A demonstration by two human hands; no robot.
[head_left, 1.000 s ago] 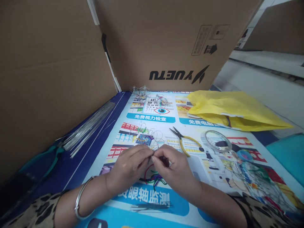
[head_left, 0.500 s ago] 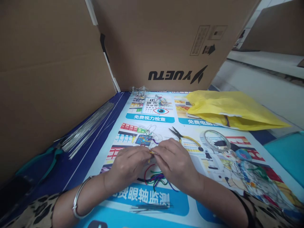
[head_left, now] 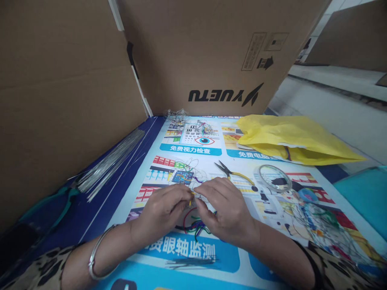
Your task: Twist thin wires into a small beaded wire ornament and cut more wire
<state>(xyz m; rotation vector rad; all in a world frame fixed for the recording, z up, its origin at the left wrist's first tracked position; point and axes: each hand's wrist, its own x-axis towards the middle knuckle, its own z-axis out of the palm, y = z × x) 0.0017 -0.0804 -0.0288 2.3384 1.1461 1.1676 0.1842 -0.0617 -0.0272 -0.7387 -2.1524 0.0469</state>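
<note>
My left hand (head_left: 165,211) and my right hand (head_left: 225,209) meet at their fingertips over a printed poster mat (head_left: 272,201). Both are closed in a pinch on a small yellow piece on a thin wire (head_left: 192,196). Under the hands lies a bunch of coloured cords (head_left: 196,227) in red, green, blue and purple. A silver bangle (head_left: 95,257) sits on my left wrist. Just beyond the hands is a tangle of thin wire with coloured bits (head_left: 186,171).
Yellow-handled pliers (head_left: 234,174) and a roll of clear tape (head_left: 273,177) lie right of the hands. A yellow bag (head_left: 296,139) is behind them. Straight silver wires (head_left: 111,163) and teal pliers (head_left: 59,203) lie left. Cardboard walls (head_left: 60,100) stand left and behind. Another wire tangle (head_left: 323,225) lies right.
My right hand has turned over, palm down, and shifted slightly forward over the cords. A small yellow piece now shows between the fingertips. My left hand has barely moved.
</note>
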